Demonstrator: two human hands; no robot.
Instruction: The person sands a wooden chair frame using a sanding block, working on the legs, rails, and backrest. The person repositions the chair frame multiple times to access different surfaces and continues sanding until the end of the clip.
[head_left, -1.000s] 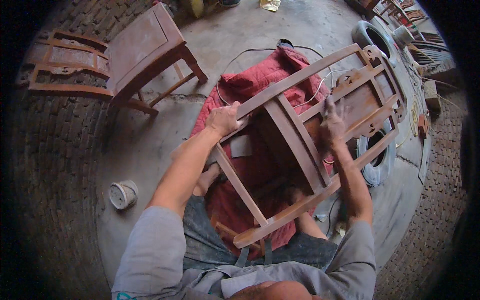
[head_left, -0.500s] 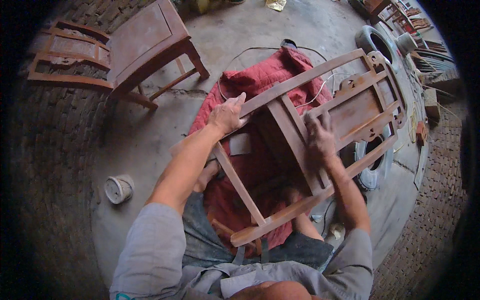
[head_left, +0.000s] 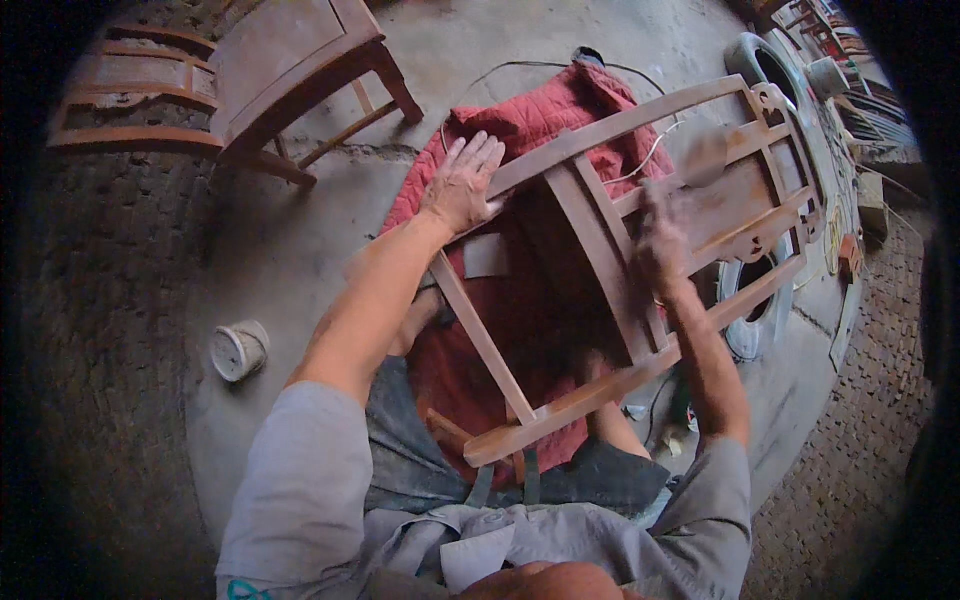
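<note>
A reddish-brown wooden chair lies tilted across my lap, its carved back toward the far right and its legs toward me. My left hand rests on the far side rail, fingers stretched out, thumb along the wood. At the crosspieces near the lower end of the chair back is my right hand, smeared by motion; whether it holds anything is not visible. A blurred patch hides part of the carved back beside it. Under the chair, a red quilted cloth spreads over the floor, with a pale square piece showing through the frame.
Another wooden chair stands at the far left. A small white bucket is left of my leg. Tires lie at the right, near bricks and loose cords. A dark cable runs behind the cloth.
My right hand has moved slightly away and to the right along the crosspieces. The fingers of my left hand have spread flatter on the rail. The chair sits slightly higher in view.
</note>
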